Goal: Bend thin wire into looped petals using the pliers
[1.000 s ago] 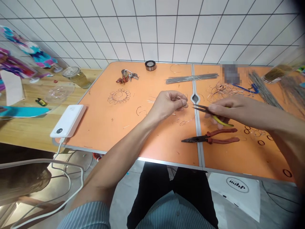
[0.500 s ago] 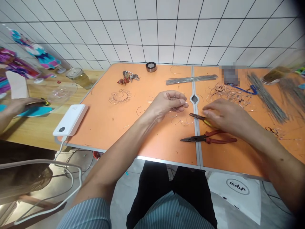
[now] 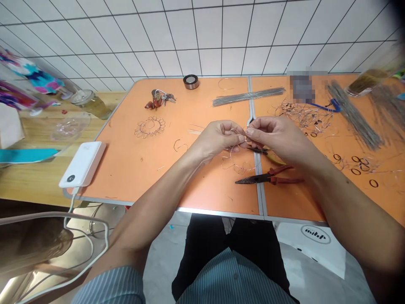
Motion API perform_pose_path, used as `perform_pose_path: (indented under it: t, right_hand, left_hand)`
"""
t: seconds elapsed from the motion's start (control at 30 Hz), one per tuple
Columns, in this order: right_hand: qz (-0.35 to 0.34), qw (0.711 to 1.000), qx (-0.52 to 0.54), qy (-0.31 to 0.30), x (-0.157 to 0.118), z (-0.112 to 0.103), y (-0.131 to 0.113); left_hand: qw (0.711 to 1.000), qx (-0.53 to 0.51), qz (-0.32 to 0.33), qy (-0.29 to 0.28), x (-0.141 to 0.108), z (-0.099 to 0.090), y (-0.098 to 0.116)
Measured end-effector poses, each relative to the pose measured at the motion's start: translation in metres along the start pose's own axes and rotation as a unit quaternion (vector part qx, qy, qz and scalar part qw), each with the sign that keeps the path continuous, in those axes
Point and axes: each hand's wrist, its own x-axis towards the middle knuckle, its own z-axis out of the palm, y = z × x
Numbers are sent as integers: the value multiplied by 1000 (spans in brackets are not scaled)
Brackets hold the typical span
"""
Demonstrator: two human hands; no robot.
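My left hand (image 3: 225, 136) pinches a thin copper-coloured wire (image 3: 233, 147) bent into loops, above the orange table (image 3: 133, 164). Fingertip to fingertip with it, my right hand (image 3: 272, 134) is closed on the same wire. Under my right hand lie small pliers with yellow handles (image 3: 274, 158), partly covered by it. Nearer me are long-nose pliers with red handles (image 3: 268, 177), lying across the table's metal seam. Another looped wire piece (image 3: 243, 167) rests just below my hands. A finished-looking ring of wire loops (image 3: 149, 127) lies to the left.
Straight wire bundles (image 3: 248, 96) lie at the back and right, near a tangle of wire scraps (image 3: 305, 116). Keys (image 3: 160, 99) and a tape roll (image 3: 191, 82) sit behind. A white power bank (image 3: 82, 164) with a cable stands at the left edge. Small dark rings (image 3: 356, 165) are scattered right.
My right hand has left the yellow-handled pliers on the table and moved left to the wire at my left hand. The co-worker's hand at far left is gone from view; the view has shifted slightly.
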Motion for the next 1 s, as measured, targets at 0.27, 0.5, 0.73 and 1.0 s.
perform_pose_path:
  t: [0.27,0.5,0.73,1.0]
  right_hand:
    - [-15,1000,-21,6,1,0,7]
    - [-45,994,-99,23,-2,0,2]
    - [-35,999,-12,9,2,1,11]
    - [-18,999,15,35,6,7,15]
  left_hand:
    - [997,73,-10,3,-1,0,5]
    - [997,61,-23,-41,-1,-8,4]
    - [998,16,-17,-57,1,-8,-1]
    - [998,48,-12,-27,1,-1,0]
